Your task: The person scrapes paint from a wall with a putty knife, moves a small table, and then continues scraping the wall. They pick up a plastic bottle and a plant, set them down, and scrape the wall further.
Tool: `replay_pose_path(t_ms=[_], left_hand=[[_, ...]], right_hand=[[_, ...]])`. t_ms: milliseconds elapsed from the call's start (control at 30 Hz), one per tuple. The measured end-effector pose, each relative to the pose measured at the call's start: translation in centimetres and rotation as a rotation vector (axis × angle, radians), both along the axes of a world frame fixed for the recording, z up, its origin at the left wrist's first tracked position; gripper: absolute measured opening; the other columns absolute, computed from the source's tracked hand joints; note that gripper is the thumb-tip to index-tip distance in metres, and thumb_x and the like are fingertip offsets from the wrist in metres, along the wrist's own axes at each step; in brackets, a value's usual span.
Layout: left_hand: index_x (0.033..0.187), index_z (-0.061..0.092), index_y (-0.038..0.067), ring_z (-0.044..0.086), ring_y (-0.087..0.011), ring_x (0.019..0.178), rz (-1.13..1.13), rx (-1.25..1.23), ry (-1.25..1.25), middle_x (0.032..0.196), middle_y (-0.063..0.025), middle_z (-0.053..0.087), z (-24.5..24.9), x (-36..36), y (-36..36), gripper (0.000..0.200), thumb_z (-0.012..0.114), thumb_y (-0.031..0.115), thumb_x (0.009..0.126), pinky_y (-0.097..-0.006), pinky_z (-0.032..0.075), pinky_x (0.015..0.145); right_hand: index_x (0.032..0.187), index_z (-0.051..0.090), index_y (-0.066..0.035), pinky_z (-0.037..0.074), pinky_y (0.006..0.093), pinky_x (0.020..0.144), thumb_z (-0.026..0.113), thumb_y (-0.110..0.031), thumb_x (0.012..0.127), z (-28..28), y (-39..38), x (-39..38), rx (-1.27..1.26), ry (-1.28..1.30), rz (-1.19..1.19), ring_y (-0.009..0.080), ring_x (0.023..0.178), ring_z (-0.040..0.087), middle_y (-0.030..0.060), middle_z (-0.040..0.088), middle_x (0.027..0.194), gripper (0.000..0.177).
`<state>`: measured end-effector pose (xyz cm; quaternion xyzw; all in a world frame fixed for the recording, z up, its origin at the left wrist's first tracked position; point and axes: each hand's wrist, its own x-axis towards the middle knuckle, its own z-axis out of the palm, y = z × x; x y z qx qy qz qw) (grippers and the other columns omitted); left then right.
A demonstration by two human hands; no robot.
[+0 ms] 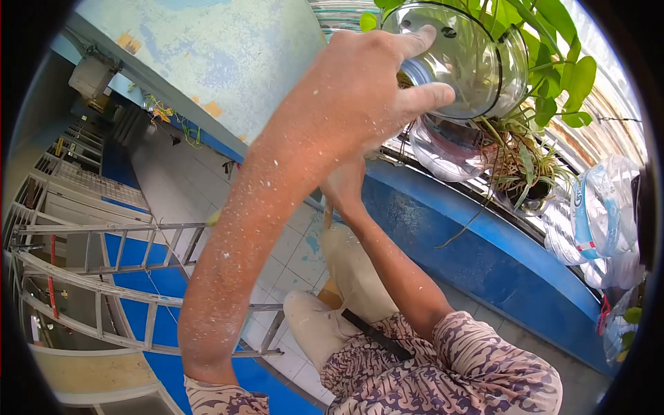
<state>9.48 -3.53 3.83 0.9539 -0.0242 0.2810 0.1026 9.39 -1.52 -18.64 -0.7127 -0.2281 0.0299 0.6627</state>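
My left hand point(370, 86) reaches across the top of the view to a clear jar point(477, 76) with a dark band, among green leaves. A finger and the thumb lie against the jar's near side, either side of a bluish ring. White specks cover my left forearm. Behind that wrist, my right hand point(344, 181) is partly hidden. Its fingers look curled, and a thin tan strip point(328, 213) sticks out below it; I cannot make out what it is. Under the jar sits another clear rounded container point(446, 149).
A blue ledge point(456, 228) runs beneath the containers. Trailing plants point(522, 152) and plastic-wrapped bottles point(598, 214) stand along it. At left are a pale, patchy painted surface point(207, 55) and a metal ladder point(149, 297). The tiled floor point(283, 266) lies below.
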Motion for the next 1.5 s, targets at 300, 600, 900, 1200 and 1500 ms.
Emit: replay_pose_path(t_ms=[300,600,900,1200,1500], left_hand=[[0.139,0.066,0.013,0.063,-0.0341,0.125,-0.021,0.082,-0.069,0.126,-0.0178,0.068,0.7,2.8,0.8,0.068,0.079,0.052,0.086,-0.0509,0.05,0.107],[0.131,0.063,-0.004,0.07,-0.0335,0.105,-0.197,0.17,0.104,0.12,-0.0245,0.062,5.6,2.0,-1.0,0.061,0.087,0.025,0.084,-0.04,0.063,0.088],[0.15,0.058,0.019,0.067,-0.0249,0.105,-0.143,0.521,-0.106,0.113,-0.008,0.069,2.4,1.5,3.5,0.074,0.081,0.04,0.083,-0.0361,0.064,0.088],[0.149,0.06,0.025,0.061,-0.0275,0.118,-0.177,0.939,-0.322,0.124,-0.0081,0.064,2.5,2.9,5.8,0.067,0.071,0.049,0.088,-0.0466,0.056,0.099],[0.146,0.062,0.027,0.054,-0.0281,0.128,-0.139,0.888,-0.259,0.129,-0.0088,0.06,4.1,3.0,3.0,0.068,0.071,0.056,0.086,-0.053,0.049,0.107]], right_hand=[[0.108,0.063,0.005,0.05,0.0553,0.093,0.06,-0.005,0.074,1.3,0.1,0.8,0.031,-0.097,-0.03,0.0511,0.106,0.06,0.0292,0.059,0.111,0.036],[0.109,0.061,0.002,0.05,0.0557,0.084,0.061,-0.001,0.073,1.2,-0.3,1.6,0.083,-0.228,-0.026,0.0486,0.098,0.061,0.0238,0.057,0.109,0.036],[0.111,0.062,0.002,0.049,0.0536,0.091,0.058,-0.001,0.073,2.0,-1.4,2.1,0.041,-0.095,0.086,0.0487,0.103,0.059,0.0239,0.058,0.111,0.039],[0.095,0.063,0.005,0.048,0.0545,0.088,0.058,-0.002,0.073,5.5,-1.1,1.4,0.036,-0.005,0.036,0.0486,0.097,0.061,0.0249,0.059,0.103,0.024],[0.109,0.06,0.001,0.052,0.0572,0.079,0.063,-0.003,0.074,6.0,-1.5,1.3,0.082,-0.175,0.071,0.0471,0.092,0.063,0.0221,0.056,0.111,0.035]])
